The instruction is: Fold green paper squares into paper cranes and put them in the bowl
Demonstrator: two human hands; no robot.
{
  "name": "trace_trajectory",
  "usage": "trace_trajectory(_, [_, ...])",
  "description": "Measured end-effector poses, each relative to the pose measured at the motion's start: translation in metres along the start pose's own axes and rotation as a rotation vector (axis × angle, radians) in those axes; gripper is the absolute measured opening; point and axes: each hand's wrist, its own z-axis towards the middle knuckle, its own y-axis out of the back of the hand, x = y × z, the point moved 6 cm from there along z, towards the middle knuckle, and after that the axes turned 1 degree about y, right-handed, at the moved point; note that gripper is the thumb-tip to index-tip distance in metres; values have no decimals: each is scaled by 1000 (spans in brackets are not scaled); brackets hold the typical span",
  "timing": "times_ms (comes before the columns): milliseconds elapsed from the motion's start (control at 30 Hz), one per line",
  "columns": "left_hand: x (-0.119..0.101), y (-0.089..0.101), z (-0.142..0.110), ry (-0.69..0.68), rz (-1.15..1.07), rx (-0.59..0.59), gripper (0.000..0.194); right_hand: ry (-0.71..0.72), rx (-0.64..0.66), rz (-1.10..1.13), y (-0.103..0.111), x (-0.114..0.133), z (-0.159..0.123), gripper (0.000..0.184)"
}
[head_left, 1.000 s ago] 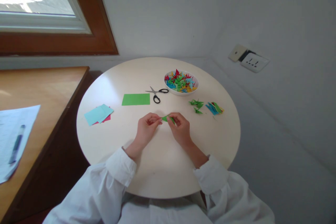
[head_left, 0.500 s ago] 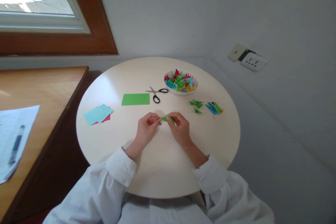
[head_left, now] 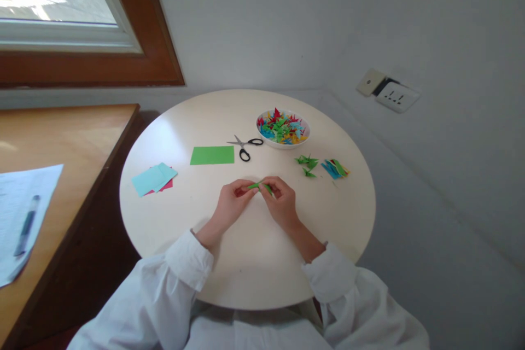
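A small piece of folded green paper (head_left: 254, 186) is pinched between my two hands above the round table. My left hand (head_left: 233, 200) grips its left end with thumb and fingertips, and my right hand (head_left: 281, 201) grips the right end. The fingers hide much of the paper, so its exact folded shape cannot be made out. Beyond my hands lie open scissors (head_left: 243, 147) with black handles. A flat green paper rectangle (head_left: 212, 155) is left of them. Several folded green paper cranes (head_left: 307, 162) rest to the right of my right hand.
At the back of the white round table (head_left: 246, 284), a white bowl (head_left: 284, 145) holds many coloured paper cranes. Coloured paper strips (head_left: 334, 169) lie at the right, light blue and red paper sheets (head_left: 153, 179) at the left. A wooden desk (head_left: 82, 175) bears papers and a pen (head_left: 27, 225).
My left fingers have shifted slightly along the green paper towards my right hand, and more of its left end shows. My right hand has barely moved.
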Motion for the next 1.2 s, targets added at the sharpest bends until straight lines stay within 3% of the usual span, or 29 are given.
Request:
trace_trajectory(833, [1,3,-2,-1,29,-39,16,69,24,-38,-2,4,-1,3])
trace_trajectory(1200, [-1,2,-2,12,43,-21,16,14,13,-46,-2,-2,-1,5])
